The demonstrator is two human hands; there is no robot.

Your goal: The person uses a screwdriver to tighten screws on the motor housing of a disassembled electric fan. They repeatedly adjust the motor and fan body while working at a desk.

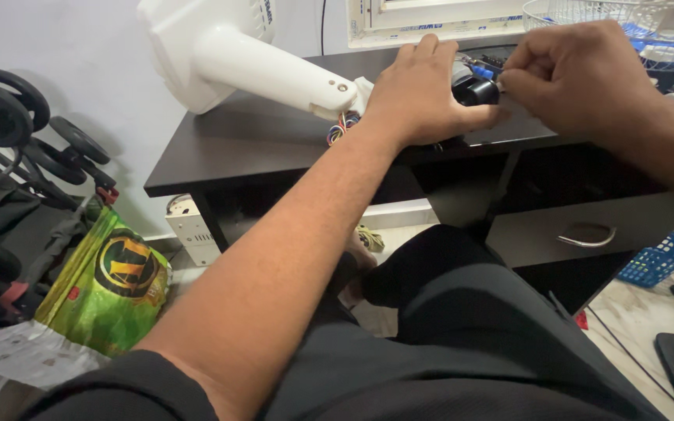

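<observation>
Both hands meet at the small black motor block (475, 91): left hand (419, 97) clasps its near side, right hand (571, 74) pinches what seems a blue-handled tool (484, 70) above it.

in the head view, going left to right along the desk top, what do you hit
white fan body → bundle of coloured wires → left hand → black motor part → right hand, all over the dark desk.

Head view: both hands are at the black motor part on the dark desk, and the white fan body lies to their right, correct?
Not quite. In the head view the white fan body lies left of the left hand and right hand, not right. Both hands are at the black motor part on the dark desk.
</observation>
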